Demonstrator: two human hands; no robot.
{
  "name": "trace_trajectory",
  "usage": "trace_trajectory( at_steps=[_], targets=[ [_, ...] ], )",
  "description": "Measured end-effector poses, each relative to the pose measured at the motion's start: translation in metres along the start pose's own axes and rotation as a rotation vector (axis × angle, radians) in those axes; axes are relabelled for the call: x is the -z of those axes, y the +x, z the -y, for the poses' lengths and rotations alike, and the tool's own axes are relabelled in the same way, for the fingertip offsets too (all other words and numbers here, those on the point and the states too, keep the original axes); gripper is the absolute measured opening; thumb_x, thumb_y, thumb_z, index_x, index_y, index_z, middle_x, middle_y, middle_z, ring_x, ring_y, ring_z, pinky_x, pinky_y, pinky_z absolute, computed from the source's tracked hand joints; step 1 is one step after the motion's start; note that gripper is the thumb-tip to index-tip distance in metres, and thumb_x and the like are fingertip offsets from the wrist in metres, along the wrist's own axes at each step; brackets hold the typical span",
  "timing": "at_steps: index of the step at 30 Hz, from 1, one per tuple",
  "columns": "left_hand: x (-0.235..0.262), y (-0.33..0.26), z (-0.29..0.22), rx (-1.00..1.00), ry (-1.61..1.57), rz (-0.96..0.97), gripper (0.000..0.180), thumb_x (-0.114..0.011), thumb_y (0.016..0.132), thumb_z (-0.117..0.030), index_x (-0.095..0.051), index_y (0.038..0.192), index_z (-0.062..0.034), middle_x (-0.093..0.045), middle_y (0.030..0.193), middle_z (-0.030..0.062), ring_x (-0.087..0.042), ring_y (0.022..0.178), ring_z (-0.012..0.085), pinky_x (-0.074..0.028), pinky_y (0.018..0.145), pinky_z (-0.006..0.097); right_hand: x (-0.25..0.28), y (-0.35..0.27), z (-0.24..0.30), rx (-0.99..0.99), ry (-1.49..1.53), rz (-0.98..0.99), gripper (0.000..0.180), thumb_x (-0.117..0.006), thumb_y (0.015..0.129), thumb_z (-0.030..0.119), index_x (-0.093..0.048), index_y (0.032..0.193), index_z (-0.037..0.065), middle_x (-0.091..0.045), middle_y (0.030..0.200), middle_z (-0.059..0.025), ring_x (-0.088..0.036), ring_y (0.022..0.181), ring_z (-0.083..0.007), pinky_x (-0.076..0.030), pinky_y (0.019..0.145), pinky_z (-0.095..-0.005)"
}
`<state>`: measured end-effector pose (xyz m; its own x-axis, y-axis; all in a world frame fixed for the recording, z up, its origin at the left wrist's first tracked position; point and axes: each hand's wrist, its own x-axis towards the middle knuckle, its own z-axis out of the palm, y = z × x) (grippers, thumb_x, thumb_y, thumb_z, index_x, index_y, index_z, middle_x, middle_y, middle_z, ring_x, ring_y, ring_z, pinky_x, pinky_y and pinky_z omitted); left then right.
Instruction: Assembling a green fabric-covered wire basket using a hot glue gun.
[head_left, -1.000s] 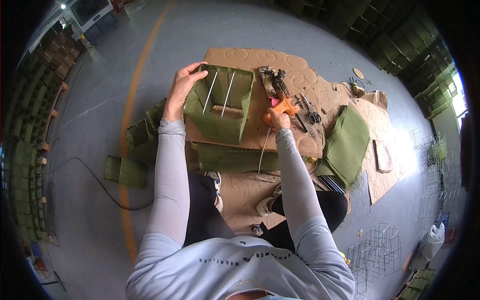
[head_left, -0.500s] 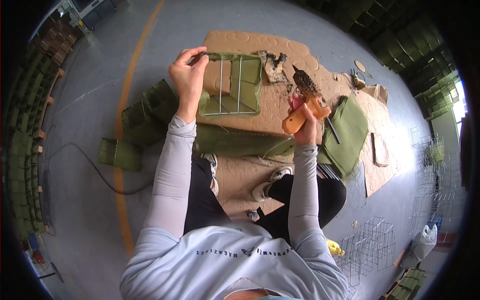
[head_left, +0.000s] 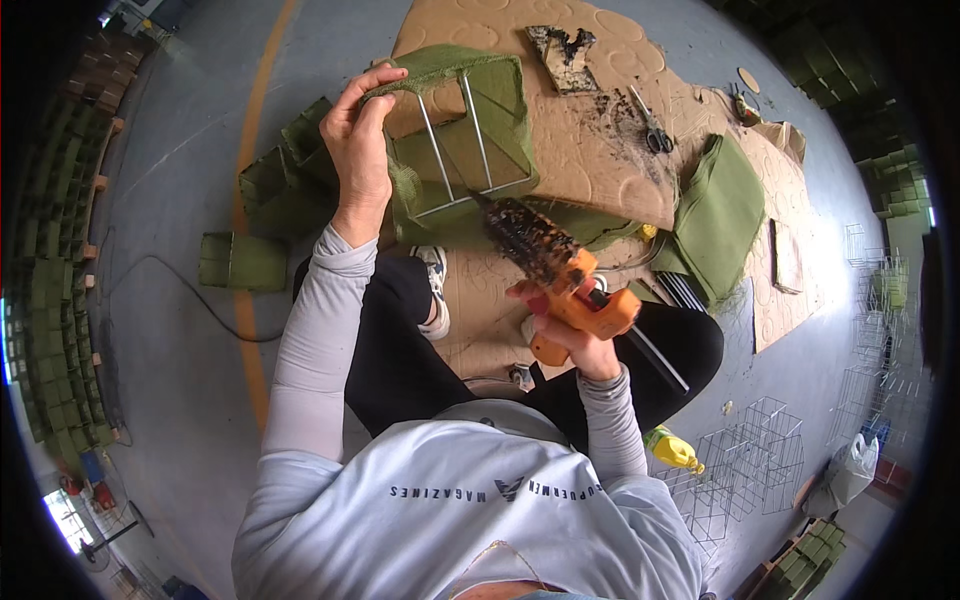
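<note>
The left hand (head_left: 360,150) pinches the rim of a light, floppy green burlap-covered wire frame basket (head_left: 465,135) at its 9 o'clock edge; stiff wire is the surest hold. The right hand (head_left: 570,335), fingers wrapped tight, aims an orange glue gun (head_left: 555,270), likely hot-tipped, at its 6 o'clock side.

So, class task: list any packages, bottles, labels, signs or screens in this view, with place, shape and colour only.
Bottle: floor by the person's right elbow, small, yellow with a green cap end.
Bag: floor at far right, white, crumpled plastic.
Printed lettering: across the grey shirt's back, dark.
No signs or screens.
</note>
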<state>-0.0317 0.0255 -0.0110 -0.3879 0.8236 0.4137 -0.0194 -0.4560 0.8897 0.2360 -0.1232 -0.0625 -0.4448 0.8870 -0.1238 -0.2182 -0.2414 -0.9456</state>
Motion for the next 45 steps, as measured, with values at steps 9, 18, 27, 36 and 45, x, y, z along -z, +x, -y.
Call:
trace_trajectory(
  at_steps=[9,18,27,36,45],
  targets=[
    [-0.005,-0.014,0.002,-0.032,0.041,-0.038,0.027,-0.048,0.083,0.002,-0.07,0.098,0.0018,-0.07,0.107,0.0119,-0.059,0.116,0.0216,-0.04,0.103,0.033,-0.03,0.0,-0.016,-0.122,-0.044,0.045,0.03,-0.06,0.078,-0.002,-0.061,0.108,0.004,-0.061,0.108,-0.0038,-0.052,0.098,-0.0128,-0.041,0.091,-0.0296],
    [-0.012,-0.014,0.0,-0.014,-0.033,-0.093,0.024,-0.051,0.079,0.008,-0.07,0.093,0.0029,-0.07,0.103,0.0119,-0.059,0.113,0.0202,-0.045,0.096,0.029,-0.033,0.002,-0.027,0.002,0.038,0.071,0.028,-0.06,0.08,-0.002,-0.062,0.108,0.003,-0.062,0.102,-0.0024,-0.051,0.087,-0.0104,-0.043,0.082,-0.0271],
    [-0.012,-0.013,0.003,-0.044,-0.019,-0.081,0.025,-0.05,0.078,0.008,-0.07,0.094,0.0032,-0.07,0.103,0.0131,-0.059,0.114,0.0215,-0.042,0.1,0.031,-0.036,0.004,-0.028,0.029,0.106,0.043,0.022,-0.061,0.08,-0.005,-0.06,0.101,0.002,-0.062,0.099,-0.0062,-0.056,0.092,-0.0134,-0.044,0.081,-0.0281],
    [-0.014,-0.014,0.003,-0.021,-0.052,-0.099,0.026,-0.05,0.078,0.007,-0.07,0.094,0.0033,-0.07,0.103,0.0141,-0.059,0.114,0.0213,-0.042,0.102,0.031,-0.033,0.002,-0.034,0.05,0.097,0.041,0.019,-0.062,0.079,-0.007,-0.058,0.096,0.001,-0.061,0.095,-0.0082,-0.06,0.093,-0.0193,-0.048,0.08,-0.0323],
    [-0.015,-0.014,0.002,-0.032,-0.03,-0.1,0.026,-0.049,0.079,0.007,-0.07,0.094,0.0031,-0.07,0.104,0.0137,-0.06,0.113,0.0215,-0.042,0.1,0.03,-0.041,0.008,-0.04,0.053,0.139,0.045,0.019,-0.066,0.084,-0.001,-0.061,0.101,0.005,-0.062,0.096,-0.0006,-0.057,0.091,-0.0096,-0.047,0.082,-0.025]
  ],
)
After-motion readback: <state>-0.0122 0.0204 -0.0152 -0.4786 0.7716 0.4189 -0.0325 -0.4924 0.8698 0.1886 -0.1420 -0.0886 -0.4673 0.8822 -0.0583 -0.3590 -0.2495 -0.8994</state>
